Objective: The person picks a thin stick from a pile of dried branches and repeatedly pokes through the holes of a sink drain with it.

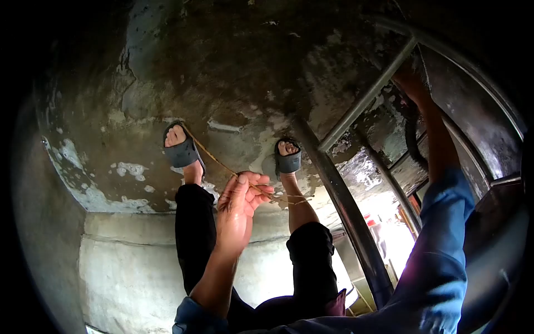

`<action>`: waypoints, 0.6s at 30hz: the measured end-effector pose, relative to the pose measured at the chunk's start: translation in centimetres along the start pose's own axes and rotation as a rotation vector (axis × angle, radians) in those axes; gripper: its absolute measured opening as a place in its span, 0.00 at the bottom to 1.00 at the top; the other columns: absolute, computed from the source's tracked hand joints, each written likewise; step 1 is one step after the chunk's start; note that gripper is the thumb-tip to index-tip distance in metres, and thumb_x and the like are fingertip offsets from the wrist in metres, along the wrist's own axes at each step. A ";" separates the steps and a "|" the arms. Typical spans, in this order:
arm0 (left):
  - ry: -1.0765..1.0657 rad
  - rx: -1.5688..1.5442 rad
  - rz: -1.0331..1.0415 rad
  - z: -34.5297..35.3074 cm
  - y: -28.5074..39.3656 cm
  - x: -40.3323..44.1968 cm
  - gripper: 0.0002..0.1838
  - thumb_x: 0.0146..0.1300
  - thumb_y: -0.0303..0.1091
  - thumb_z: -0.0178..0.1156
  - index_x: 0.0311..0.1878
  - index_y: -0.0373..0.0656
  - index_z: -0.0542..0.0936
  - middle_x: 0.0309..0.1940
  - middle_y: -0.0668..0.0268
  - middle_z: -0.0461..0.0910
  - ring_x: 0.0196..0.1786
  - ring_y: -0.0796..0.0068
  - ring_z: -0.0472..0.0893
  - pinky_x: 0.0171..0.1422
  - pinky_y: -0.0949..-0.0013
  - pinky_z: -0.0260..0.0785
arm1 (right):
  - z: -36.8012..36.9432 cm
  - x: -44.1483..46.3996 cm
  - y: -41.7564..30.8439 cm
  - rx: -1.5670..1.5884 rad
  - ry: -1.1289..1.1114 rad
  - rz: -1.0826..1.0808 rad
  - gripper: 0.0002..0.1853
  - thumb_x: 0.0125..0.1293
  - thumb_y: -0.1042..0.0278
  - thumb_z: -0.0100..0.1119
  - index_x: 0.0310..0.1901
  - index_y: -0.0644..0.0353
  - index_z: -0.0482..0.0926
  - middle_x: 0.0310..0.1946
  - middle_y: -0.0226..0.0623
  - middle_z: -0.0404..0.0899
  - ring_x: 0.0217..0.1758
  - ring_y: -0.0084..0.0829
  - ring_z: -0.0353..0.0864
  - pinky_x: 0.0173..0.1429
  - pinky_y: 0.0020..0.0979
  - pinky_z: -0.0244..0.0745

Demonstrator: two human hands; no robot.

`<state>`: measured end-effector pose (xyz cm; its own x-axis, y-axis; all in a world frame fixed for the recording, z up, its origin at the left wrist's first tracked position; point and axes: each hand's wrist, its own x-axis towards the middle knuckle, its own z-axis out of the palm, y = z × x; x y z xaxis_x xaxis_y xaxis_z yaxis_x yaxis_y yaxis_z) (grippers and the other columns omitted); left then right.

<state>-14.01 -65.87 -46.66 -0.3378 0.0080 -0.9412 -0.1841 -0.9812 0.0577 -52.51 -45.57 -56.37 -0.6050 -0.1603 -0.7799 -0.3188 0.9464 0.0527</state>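
My left hand (243, 192) is closed on a thin brown cord (208, 153), thumb and fingers pinching it. From the hand one part of the cord slants up to the sandal (181, 153) on my left foot, and loose ends stick out on the right, over my right shin. Stretched far forward, my right hand (409, 82) is in deep shadow beside a metal tube frame (370, 92). Its fingers are hidden, so what it touches cannot be made out.
Thick metal tubes (345, 206) run along my right side. My right foot wears a dark sandal (288, 162). The floor (233, 100) is stained and patchy. A pale wall (128, 264) stands at the lower left. Bright light comes from the lower right.
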 end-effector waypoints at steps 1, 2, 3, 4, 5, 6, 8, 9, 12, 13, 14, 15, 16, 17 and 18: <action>0.010 -0.004 0.003 0.0 -0.1 -0.1 0.13 0.62 0.40 0.41 0.38 0.41 0.69 0.37 0.63 0.73 0.38 0.72 0.72 0.43 0.70 0.63 | -1.1 -0.8 1.7 0.051 -0.046 0.096 0.24 0.55 0.47 0.48 0.42 0.60 0.73 0.26 0.43 0.74 0.13 0.29 0.71 0.28 0.33 0.71; 0.016 -0.004 0.009 -0.1 -0.2 -0.1 0.13 0.62 0.40 0.41 0.38 0.40 0.69 0.36 0.63 0.73 0.38 0.72 0.72 0.43 0.70 0.63 | -2.3 -1.6 3.4 0.098 -0.087 0.194 0.24 0.54 0.47 0.49 0.42 0.60 0.73 0.26 0.42 0.75 0.13 0.30 0.71 0.28 0.33 0.71; 0.016 -0.010 0.001 -0.1 -0.4 -0.1 0.13 0.62 0.40 0.41 0.38 0.40 0.69 0.36 0.63 0.73 0.38 0.72 0.72 0.43 0.70 0.63 | -4.1 -1.7 4.8 0.105 -0.279 0.457 0.25 0.53 0.46 0.50 0.43 0.60 0.74 0.25 0.42 0.75 0.17 0.31 0.73 0.32 0.34 0.71; 0.003 -0.024 -0.007 -0.2 -0.5 -0.2 0.13 0.62 0.40 0.41 0.38 0.40 0.69 0.37 0.63 0.72 0.38 0.72 0.72 0.43 0.71 0.63 | -5.0 -1.9 5.5 0.100 -0.281 0.460 0.25 0.53 0.46 0.50 0.43 0.60 0.74 0.25 0.42 0.75 0.17 0.31 0.73 0.32 0.34 0.71; -0.011 -0.036 -0.011 -0.2 -0.5 -0.2 0.13 0.62 0.40 0.41 0.38 0.40 0.69 0.37 0.63 0.72 0.38 0.72 0.72 0.43 0.71 0.63 | -5.6 -2.1 5.9 0.090 -0.300 0.441 0.22 0.52 0.48 0.53 0.37 0.61 0.74 0.23 0.39 0.73 0.18 0.28 0.72 0.25 0.29 0.68; -0.010 -0.039 -0.009 -0.2 -0.5 -0.3 0.13 0.62 0.40 0.41 0.38 0.40 0.69 0.37 0.63 0.72 0.38 0.72 0.72 0.43 0.71 0.63 | -5.9 -2.1 6.1 0.080 -0.317 0.419 0.20 0.50 0.50 0.56 0.32 0.62 0.75 0.20 0.36 0.71 0.19 0.24 0.71 0.19 0.25 0.65; -0.025 -0.051 -0.012 0.2 -0.5 -0.4 0.14 0.62 0.40 0.43 0.38 0.39 0.70 0.36 0.62 0.73 0.38 0.73 0.73 0.44 0.71 0.63 | -1.3 0.4 6.6 -0.008 -0.144 0.168 0.19 0.54 0.50 0.51 0.31 0.62 0.74 0.22 0.36 0.71 0.18 0.23 0.69 0.19 0.25 0.63; -0.031 -0.051 -0.007 0.4 -0.6 -0.2 0.14 0.62 0.40 0.43 0.38 0.39 0.70 0.36 0.62 0.73 0.38 0.73 0.73 0.44 0.71 0.63 | 0.6 1.7 5.5 -0.143 -0.108 0.093 0.19 0.56 0.51 0.48 0.31 0.62 0.74 0.22 0.36 0.71 0.18 0.23 0.68 0.19 0.25 0.63; -0.034 -0.036 -0.005 0.2 -0.4 -0.1 0.13 0.62 0.40 0.43 0.38 0.39 0.70 0.36 0.62 0.73 0.37 0.73 0.73 0.44 0.71 0.63 | 3.9 2.9 6.0 -0.171 -0.118 0.260 0.20 0.57 0.49 0.44 0.31 0.61 0.75 0.21 0.39 0.72 0.22 0.27 0.70 0.26 0.31 0.66; -0.016 -0.045 0.020 0.0 -0.4 -0.1 0.13 0.62 0.40 0.43 0.38 0.39 0.70 0.36 0.62 0.73 0.37 0.73 0.73 0.44 0.71 0.63 | 4.4 2.7 6.3 0.091 -0.039 0.387 0.22 0.56 0.47 0.44 0.31 0.60 0.76 0.20 0.42 0.74 0.27 0.31 0.74 0.33 0.37 0.70; -0.004 -0.058 0.040 -0.1 -0.5 -0.1 0.13 0.62 0.40 0.43 0.38 0.39 0.70 0.35 0.62 0.73 0.37 0.73 0.73 0.44 0.71 0.63 | 4.5 2.1 6.9 0.083 -0.042 0.390 0.22 0.56 0.47 0.44 0.31 0.60 0.76 0.20 0.42 0.74 0.27 0.31 0.74 0.33 0.37 0.70; -0.008 -0.068 0.036 -0.2 -0.8 -0.2 0.13 0.62 0.40 0.43 0.38 0.39 0.70 0.35 0.62 0.73 0.37 0.73 0.73 0.44 0.71 0.63 | 3.8 0.3 6.4 0.012 -0.121 0.305 0.22 0.56 0.47 0.43 0.29 0.61 0.76 0.17 0.41 0.72 0.23 0.32 0.73 0.31 0.36 0.69; -0.037 -0.077 0.005 -0.2 -0.9 0.0 0.13 0.62 0.40 0.42 0.38 0.40 0.70 0.36 0.62 0.73 0.38 0.73 0.73 0.44 0.71 0.63 | 3.0 -1.4 5.5 -0.056 -0.195 0.216 0.23 0.57 0.47 0.43 0.28 0.61 0.76 0.15 0.39 0.71 0.20 0.32 0.72 0.28 0.36 0.69; -0.058 -0.082 -0.025 -0.3 -0.9 -0.1 0.12 0.62 0.40 0.42 0.38 0.41 0.69 0.36 0.63 0.72 0.38 0.72 0.72 0.44 0.71 0.62 | 2.6 -2.4 4.2 -0.124 -0.207 0.146 0.23 0.57 0.47 0.43 0.28 0.62 0.76 0.13 0.39 0.71 0.17 0.32 0.71 0.27 0.34 0.68; -0.072 -0.080 -0.022 -0.2 -0.9 -0.1 0.12 0.62 0.39 0.42 0.38 0.41 0.69 0.37 0.63 0.73 0.38 0.72 0.72 0.44 0.71 0.62 | 2.3 -3.3 3.0 -0.191 -0.214 0.076 0.24 0.57 0.47 0.43 0.27 0.63 0.76 0.12 0.38 0.70 0.15 0.31 0.70 0.25 0.33 0.68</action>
<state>-13.65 -65.06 -46.69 -0.4002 0.0406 -0.9155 -0.1191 -0.9929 0.0080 -49.79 -41.57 -55.02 -0.4708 -0.0089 -0.8822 -0.4227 0.8800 0.2167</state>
